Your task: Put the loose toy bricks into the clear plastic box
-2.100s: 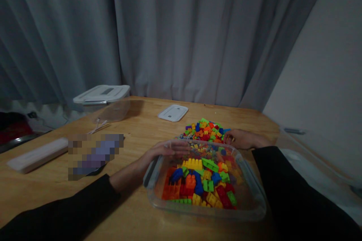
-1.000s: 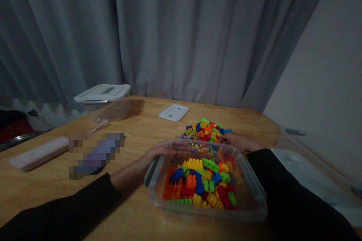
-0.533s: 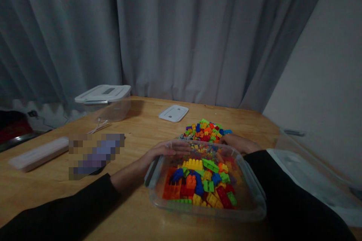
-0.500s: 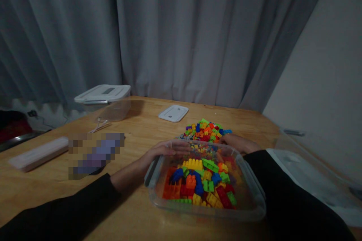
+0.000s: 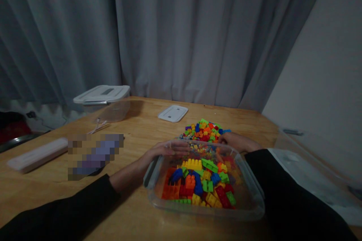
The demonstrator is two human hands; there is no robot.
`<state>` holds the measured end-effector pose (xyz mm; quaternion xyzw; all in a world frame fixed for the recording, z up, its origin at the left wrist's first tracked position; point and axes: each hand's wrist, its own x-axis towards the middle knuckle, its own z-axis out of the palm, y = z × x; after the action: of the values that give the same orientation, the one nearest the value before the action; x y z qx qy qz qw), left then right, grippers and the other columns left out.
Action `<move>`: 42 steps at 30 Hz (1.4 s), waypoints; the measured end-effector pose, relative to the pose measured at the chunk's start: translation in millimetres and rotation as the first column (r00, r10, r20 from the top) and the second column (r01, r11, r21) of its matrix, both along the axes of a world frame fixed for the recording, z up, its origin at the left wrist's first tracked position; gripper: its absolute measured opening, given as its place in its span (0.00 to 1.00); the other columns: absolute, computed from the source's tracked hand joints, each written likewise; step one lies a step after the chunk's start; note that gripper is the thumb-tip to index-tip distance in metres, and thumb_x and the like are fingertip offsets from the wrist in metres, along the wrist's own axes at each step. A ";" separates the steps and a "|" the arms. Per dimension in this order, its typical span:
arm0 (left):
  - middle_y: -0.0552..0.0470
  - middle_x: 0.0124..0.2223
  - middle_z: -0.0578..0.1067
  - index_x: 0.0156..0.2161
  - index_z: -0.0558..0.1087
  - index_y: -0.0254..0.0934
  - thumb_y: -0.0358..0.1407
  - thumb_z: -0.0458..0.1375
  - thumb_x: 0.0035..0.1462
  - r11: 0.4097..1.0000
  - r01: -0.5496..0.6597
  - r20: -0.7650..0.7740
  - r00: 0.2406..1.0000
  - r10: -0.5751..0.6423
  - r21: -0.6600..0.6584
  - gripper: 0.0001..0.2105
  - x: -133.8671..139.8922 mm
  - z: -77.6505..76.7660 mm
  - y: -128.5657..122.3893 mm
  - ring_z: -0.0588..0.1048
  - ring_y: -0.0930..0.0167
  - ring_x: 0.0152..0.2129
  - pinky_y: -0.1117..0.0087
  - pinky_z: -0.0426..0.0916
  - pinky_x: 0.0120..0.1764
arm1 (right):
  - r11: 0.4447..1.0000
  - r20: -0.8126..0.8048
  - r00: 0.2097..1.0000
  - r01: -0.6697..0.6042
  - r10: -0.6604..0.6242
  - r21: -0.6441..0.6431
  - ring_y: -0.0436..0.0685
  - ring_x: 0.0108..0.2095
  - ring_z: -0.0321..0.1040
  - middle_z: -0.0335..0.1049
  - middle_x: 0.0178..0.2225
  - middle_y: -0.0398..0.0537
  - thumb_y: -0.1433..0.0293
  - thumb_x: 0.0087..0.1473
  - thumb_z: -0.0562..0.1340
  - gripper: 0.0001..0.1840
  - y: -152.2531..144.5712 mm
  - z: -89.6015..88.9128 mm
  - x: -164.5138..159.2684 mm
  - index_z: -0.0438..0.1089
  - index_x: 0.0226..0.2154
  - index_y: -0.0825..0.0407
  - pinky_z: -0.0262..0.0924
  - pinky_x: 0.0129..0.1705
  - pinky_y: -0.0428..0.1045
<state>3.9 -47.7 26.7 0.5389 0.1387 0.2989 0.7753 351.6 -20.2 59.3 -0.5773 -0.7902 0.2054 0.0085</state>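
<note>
A clear plastic box [image 5: 205, 216] stands in front of me, partly filled with large toy building bricks [image 5: 207, 186] in red, yellow, green, blue and orange. At its far left corner lies my left hand [image 5: 166, 149], fingers stretched out flat along the outside of the far wall. Beyond the box is a loose pile of small building bricks [image 5: 203, 130] on the table. My right hand [image 5: 237, 142] reaches round the box's right side to the pile's right edge, fingers curled together. Whatever is between those fingers is hidden.
A lidded clear container [image 5: 113, 107] stands at the back left, and a white lid [image 5: 173, 113] lies at the back. On the left are a pale long case [image 5: 39, 154] and a pixelated object [image 5: 97, 156]. Another clear bin [image 5: 313, 173] is at the right, beside my sleeve.
My right hand's fingers have curled in a little at the edge of the pile. My left hand keeps its place against the box.
</note>
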 end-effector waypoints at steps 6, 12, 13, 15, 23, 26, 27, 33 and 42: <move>0.35 0.64 0.74 0.61 0.71 0.31 0.29 0.52 0.61 0.998 0.036 0.036 0.999 -0.038 0.046 0.24 -1.8 -1.8 0.9 0.70 0.54 0.62 0.45 0.49 0.68 | 1.000 -0.025 1.000 -0.016 0.015 -0.015 0.59 0.33 0.74 0.81 0.34 0.50 0.61 0.51 0.67 0.11 0.0 -1.2 -0.2 0.77 0.32 0.52 0.59 0.29 0.48; 0.34 0.65 0.72 0.62 0.70 0.31 0.28 0.51 0.61 0.998 0.043 0.034 0.998 -0.045 0.035 0.24 -1.4 -3.2 1.4 0.69 0.54 0.63 0.45 0.48 0.68 | 0.999 -0.051 0.999 -0.019 0.017 -0.026 0.59 0.34 0.74 0.81 0.33 0.49 0.63 0.49 0.68 0.09 -4.9 6.1 -4.6 0.77 0.32 0.51 0.61 0.31 0.48; 0.34 0.65 0.72 0.62 0.70 0.30 0.28 0.51 0.60 0.999 0.041 0.039 0.998 -0.042 0.033 0.24 -1.2 -2.8 0.7 0.69 0.54 0.63 0.45 0.48 0.68 | 0.999 -0.055 0.998 -0.020 0.019 -0.024 0.59 0.34 0.74 0.81 0.33 0.49 0.63 0.49 0.68 0.10 -5.2 6.9 -5.2 0.77 0.33 0.52 0.61 0.32 0.48; 0.33 0.65 0.72 0.61 0.70 0.29 0.28 0.51 0.61 0.998 0.043 0.044 0.998 -0.044 0.038 0.24 -1.0 -1.9 -0.8 0.70 0.53 0.63 0.44 0.48 0.68 | 0.999 -0.073 0.997 -0.025 0.023 -0.027 0.59 0.35 0.74 0.81 0.35 0.51 0.63 0.48 0.69 0.11 -4.8 7.3 -5.3 0.77 0.33 0.52 0.62 0.32 0.48; 0.37 0.62 0.76 0.61 0.71 0.32 0.30 0.50 0.62 0.998 0.030 0.031 0.999 -0.032 0.058 0.23 -3.1 -4.2 1.2 0.72 0.55 0.61 0.47 0.52 0.67 | 0.998 -0.170 0.984 0.055 -0.048 0.040 0.57 0.35 0.74 0.81 0.35 0.50 0.67 0.51 0.66 0.11 0.0 9.5 8.1 0.76 0.38 0.53 0.65 0.35 0.49; 0.40 0.62 0.76 0.61 0.72 0.33 0.29 0.50 0.62 0.996 0.027 0.045 0.999 -0.031 0.080 0.23 -2.9 -6.3 3.3 0.72 0.57 0.61 0.49 0.52 0.67 | 0.995 -0.218 0.975 0.050 -0.030 0.086 0.57 0.35 0.74 0.80 0.36 0.51 0.67 0.51 0.65 0.13 -3.5 19.5 14.4 0.75 0.40 0.55 0.66 0.35 0.49; 0.40 0.62 0.76 0.61 0.72 0.33 0.29 0.50 0.62 0.996 0.029 0.044 0.998 -0.033 0.079 0.23 -2.9 -6.7 3.7 0.72 0.57 0.61 0.49 0.52 0.68 | 0.993 -0.236 0.972 0.050 -0.023 0.108 0.57 0.35 0.74 0.80 0.36 0.52 0.67 0.51 0.65 0.14 -5.2 23.6 16.2 0.75 0.41 0.55 0.66 0.36 0.49; 0.37 0.63 0.75 0.61 0.71 0.32 0.29 0.51 0.61 0.998 0.020 0.023 1.000 -0.021 0.064 0.24 -3.7 -3.8 2.8 0.71 0.55 0.62 0.46 0.51 0.67 | 0.963 -0.242 0.970 0.073 -0.008 0.261 0.57 0.36 0.76 0.79 0.36 0.52 0.64 0.54 0.64 0.14 -17.7 47.4 20.0 0.73 0.41 0.54 0.68 0.39 0.50; 0.33 0.64 0.73 0.63 0.69 0.30 0.31 0.52 0.60 0.997 0.051 0.022 0.998 -0.052 0.050 0.26 -0.9 -2.0 3.3 0.70 0.52 0.63 0.42 0.48 0.68 | 0.916 -0.253 0.960 -0.009 0.120 0.401 0.55 0.38 0.75 0.79 0.40 0.50 0.63 0.59 0.64 0.14 -48.2 74.8 -6.4 0.73 0.45 0.53 0.68 0.40 0.50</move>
<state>3.0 -44.5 24.7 0.5576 0.1085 0.2884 0.7708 345.2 -68.4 134.1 -0.5034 -0.8253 0.1190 0.2266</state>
